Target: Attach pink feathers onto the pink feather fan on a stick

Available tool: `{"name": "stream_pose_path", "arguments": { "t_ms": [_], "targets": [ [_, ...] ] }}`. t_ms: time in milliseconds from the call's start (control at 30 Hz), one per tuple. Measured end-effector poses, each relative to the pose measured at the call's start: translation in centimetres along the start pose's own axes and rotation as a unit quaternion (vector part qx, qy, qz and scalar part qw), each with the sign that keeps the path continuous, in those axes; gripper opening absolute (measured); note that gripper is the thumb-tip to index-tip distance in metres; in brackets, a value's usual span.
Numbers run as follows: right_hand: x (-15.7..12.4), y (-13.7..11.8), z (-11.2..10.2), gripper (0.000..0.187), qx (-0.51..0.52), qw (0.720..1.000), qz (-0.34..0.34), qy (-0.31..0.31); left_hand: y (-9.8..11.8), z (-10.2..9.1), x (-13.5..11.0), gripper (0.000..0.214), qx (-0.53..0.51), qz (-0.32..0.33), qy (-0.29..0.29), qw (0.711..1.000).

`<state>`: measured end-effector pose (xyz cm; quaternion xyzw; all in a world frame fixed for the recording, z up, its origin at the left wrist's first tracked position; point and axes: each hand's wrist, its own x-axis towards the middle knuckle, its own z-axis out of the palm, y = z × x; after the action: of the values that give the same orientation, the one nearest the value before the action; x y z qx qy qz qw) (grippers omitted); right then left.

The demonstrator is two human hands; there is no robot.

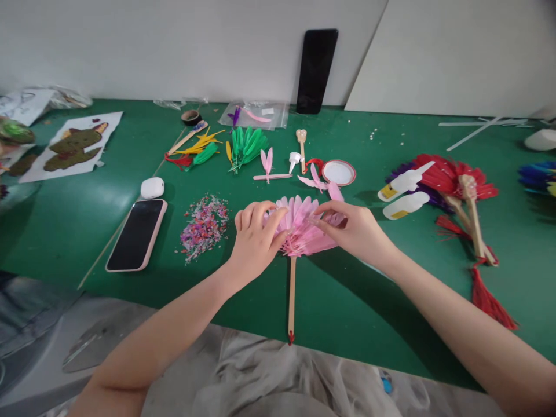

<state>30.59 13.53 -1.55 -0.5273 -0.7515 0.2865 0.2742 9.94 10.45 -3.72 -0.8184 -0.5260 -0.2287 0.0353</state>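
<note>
A pink feather fan [299, 223] lies on the green table in front of me, its feathers spread away from me. Its wooden handle [292, 295] points toward me, with a bit of red cord at the end. My left hand [259, 231] grips the fan's left side, thumb and fingers curled over the feathers. At the right side, my right hand [347, 229] pinches a pink feather between thumb and fingertips; the fingers partly hide the feather. Loose pink feathers [319, 178] lie just beyond the fan, near a white nozzle cap [294, 160] and a round white lid [339, 172].
Left are a pink-cased phone [136, 234], a white earbud case [152, 187] and a pile of coloured chips [204, 226]. Green feathers [247, 147] lie behind. Right, glue bottles [406, 205] rest by red feather fans [460, 176]. A black phone [317, 69] leans on the wall.
</note>
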Motion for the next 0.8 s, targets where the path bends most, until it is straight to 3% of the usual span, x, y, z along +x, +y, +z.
{"name": "stream_pose_path", "arguments": {
  "t_ms": [300,633,800],
  "targets": [
    [-0.3,-0.2,0.2,0.017,-0.092,0.996,-0.010,0.015,0.4,0.4,0.0,0.029,0.018,0.017,0.001,1.000],
    [-0.3,0.0,0.5,0.025,-0.103,0.995,0.000,0.009,0.8,0.5,0.2,0.029,0.010,-0.007,0.000,1.000],
    [-0.2,0.5,-0.6,0.030,-0.088,0.996,0.007,0.020,0.8,0.6,0.2,0.028,0.010,-0.008,0.004,1.000]
  ]
}}
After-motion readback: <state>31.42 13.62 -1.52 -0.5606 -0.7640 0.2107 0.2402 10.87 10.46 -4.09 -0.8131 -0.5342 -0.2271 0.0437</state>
